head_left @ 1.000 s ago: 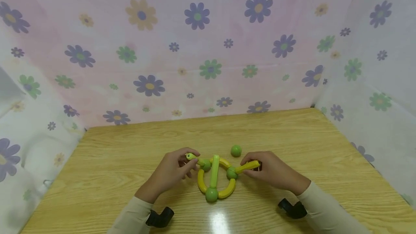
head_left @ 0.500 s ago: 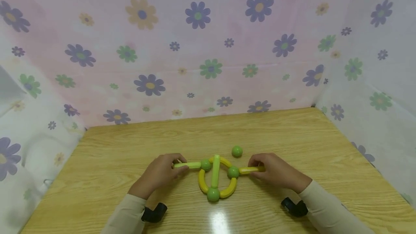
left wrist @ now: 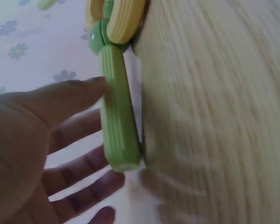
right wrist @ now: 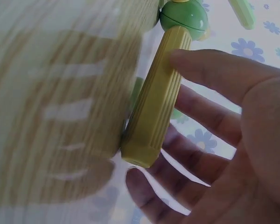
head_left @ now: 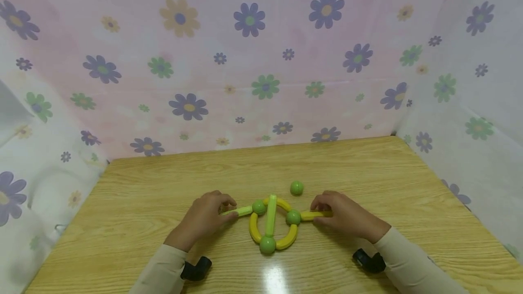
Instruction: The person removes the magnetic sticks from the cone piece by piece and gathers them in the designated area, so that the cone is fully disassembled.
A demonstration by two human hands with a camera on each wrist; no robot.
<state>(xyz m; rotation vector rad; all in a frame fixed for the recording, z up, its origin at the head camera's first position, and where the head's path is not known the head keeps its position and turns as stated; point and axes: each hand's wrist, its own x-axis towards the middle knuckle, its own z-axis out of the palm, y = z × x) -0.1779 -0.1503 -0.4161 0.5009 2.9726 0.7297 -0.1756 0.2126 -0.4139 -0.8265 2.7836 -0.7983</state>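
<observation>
A ring of curved yellow magnetic sticks [head_left: 254, 228] joined by green balls [head_left: 267, 244] sits on the table. From its front ball rises a straight light green stick [head_left: 271, 216]. My left hand [head_left: 204, 214] pinches another light green stick [left wrist: 116, 126], whose far end meets the ring's left ball [head_left: 259, 207]. On the other side, my right hand [head_left: 343, 214] pinches a straight yellow stick [right wrist: 154, 98] between thumb and fingers. That stick meets the right ball [right wrist: 184, 18] and lies low, close over the table. Both hands cover the outer ends in the head view.
A loose green ball [head_left: 297, 188] rests behind the ring, near my right fingers. The wooden table [head_left: 184, 167] ends at a flowered cloth [head_left: 261, 58] at the back and sides. Black wrist cameras [head_left: 197, 269] hang under both sleeves.
Both pinched sticks were tilted upward a second ago and now lie low, pointing outward from the ring. My left hand has moved left and down; the right has shifted slightly outward.
</observation>
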